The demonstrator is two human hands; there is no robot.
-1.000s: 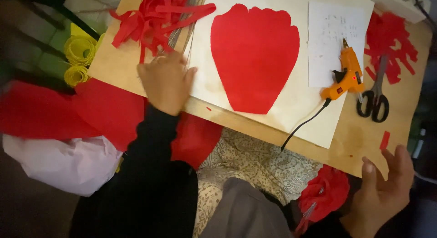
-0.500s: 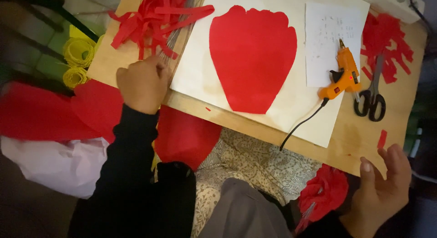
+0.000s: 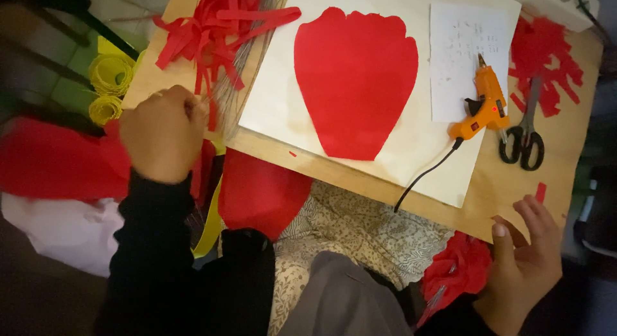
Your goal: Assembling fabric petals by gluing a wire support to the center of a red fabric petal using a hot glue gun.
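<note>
Left hand moved left, clenched on wire bundle; I'd pull slowly. Right hand released, near bench edge.

The table is light wood, smooth and matt. A big white paper sheet lies on it, a bit stained. The red petal shape is flat, matt paper. The red strips are thin paper too, curly and crumpled. The glue gun is shiny orange plastic. The scissors have grey metal blades and black plastic handles. The yellow rolls look like soft crinkly paper. The sleeve is dark soft cloth.
</note>
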